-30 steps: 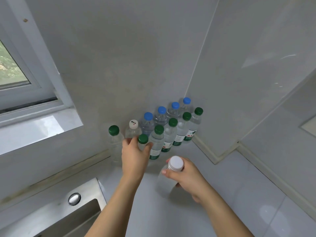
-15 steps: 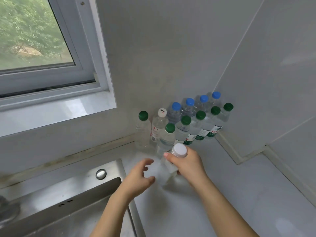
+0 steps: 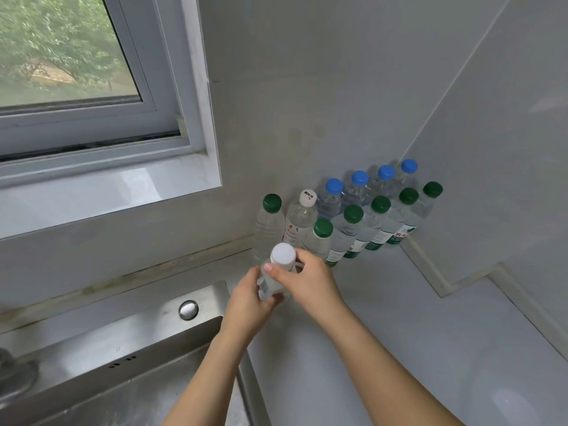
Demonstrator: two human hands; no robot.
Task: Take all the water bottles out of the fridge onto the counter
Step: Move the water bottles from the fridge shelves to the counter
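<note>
A clear water bottle with a plain white cap is held over the white counter, just in front of the group. My right hand grips its neck and shoulder from the right. My left hand wraps its body from the left. Behind it, several bottles stand in the wall corner: a back row with blue caps, a front row with green caps, a bottle with a printed white cap, and a green-capped one at the far left. The fridge is out of view.
A steel sink lies at the lower left, its rim right beside my left forearm. A window with a sill sits above it. Tiled walls close the corner behind and to the right of the bottles.
My left hand let go of a green-capped bottle in the group, drew back and came onto the white-capped bottle. The right hand carried that bottle a little left and forward. The view swung left.
</note>
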